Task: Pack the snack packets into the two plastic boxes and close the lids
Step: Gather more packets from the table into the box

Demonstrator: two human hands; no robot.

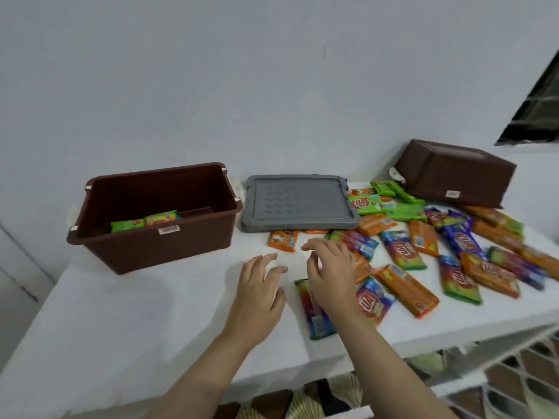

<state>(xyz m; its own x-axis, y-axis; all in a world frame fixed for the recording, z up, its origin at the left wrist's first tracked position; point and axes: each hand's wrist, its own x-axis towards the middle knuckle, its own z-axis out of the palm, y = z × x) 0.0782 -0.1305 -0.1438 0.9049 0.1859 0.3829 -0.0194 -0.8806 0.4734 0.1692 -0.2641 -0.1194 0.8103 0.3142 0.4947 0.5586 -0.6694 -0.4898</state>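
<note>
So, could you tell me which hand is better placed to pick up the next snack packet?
The right hand, probably. It hovers open directly over the rainbow packet at the near edge of the pile, while the left hand is over bare table, nearer the open brown box.

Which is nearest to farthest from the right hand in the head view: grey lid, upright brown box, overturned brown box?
From the right hand:
1. Grey lid, flat on the table just beyond the fingertips.
2. Upright brown box, open, off to the left.
3. Overturned brown box, at the far right by the wall.
</note>
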